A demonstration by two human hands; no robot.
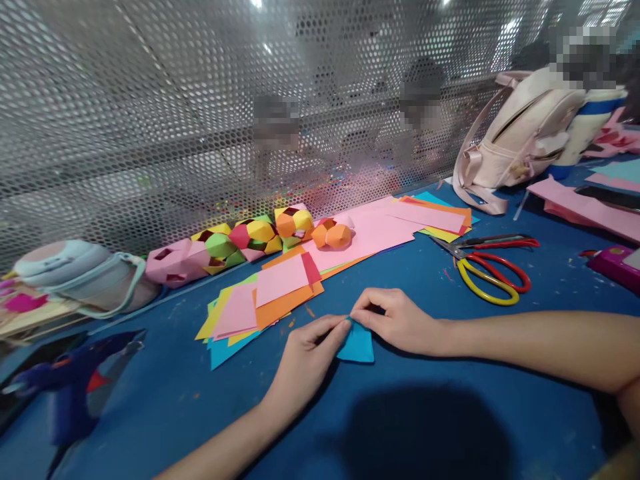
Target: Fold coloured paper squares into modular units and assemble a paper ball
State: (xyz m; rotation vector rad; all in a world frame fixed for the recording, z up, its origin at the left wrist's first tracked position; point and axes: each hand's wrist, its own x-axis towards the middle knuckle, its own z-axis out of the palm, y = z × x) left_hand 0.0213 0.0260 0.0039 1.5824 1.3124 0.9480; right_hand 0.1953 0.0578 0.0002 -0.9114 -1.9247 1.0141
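A small piece of blue paper [358, 347], seemingly folded, is held just over the blue table [240, 413]. My left hand [313, 347] pinches its upper left part between thumb and fingers. Close beside it, my right hand [395, 317] grips the top corner with thumb and forefinger, so the fingertips of both hands nearly meet. Part of the paper is hidden behind the fingers. Up and to the left of my hands lies a fanned stack of coloured paper [280, 283] in pink, orange, yellow and blue.
Scissors [487, 267] with red and yellow handles lie right. Folded paper balls [255, 237] line the perforated metal panel [200, 120]. A blue glue gun [70, 387] is at left, near a soft pouch [90, 273]. A pink backpack [525, 133] and a bottle [585, 133] stand back right.
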